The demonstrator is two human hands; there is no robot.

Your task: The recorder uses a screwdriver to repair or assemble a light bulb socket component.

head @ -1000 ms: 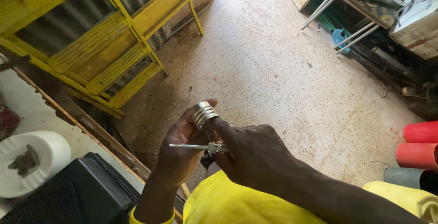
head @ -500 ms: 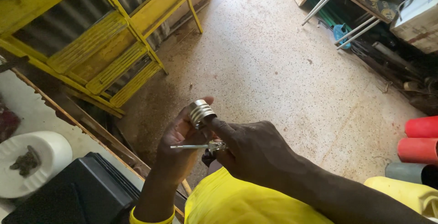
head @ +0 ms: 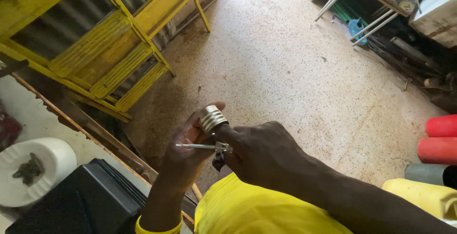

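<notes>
Silvery, ribbed metal screw cap [head: 212,118] sits gripped in the left hand [head: 186,155]; the right hand [head: 259,154] pinches what seems a thin metal tool [head: 202,146].

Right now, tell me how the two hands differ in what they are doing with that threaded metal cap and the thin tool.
The left hand shows its palm side, fingers curled up round the threaded metal cap; the right hand shows its back. The left hand grips the cap; the right hand pinches the thin metal tool, which lies level across the left palm. Both meet over the speckled floor.
</notes>
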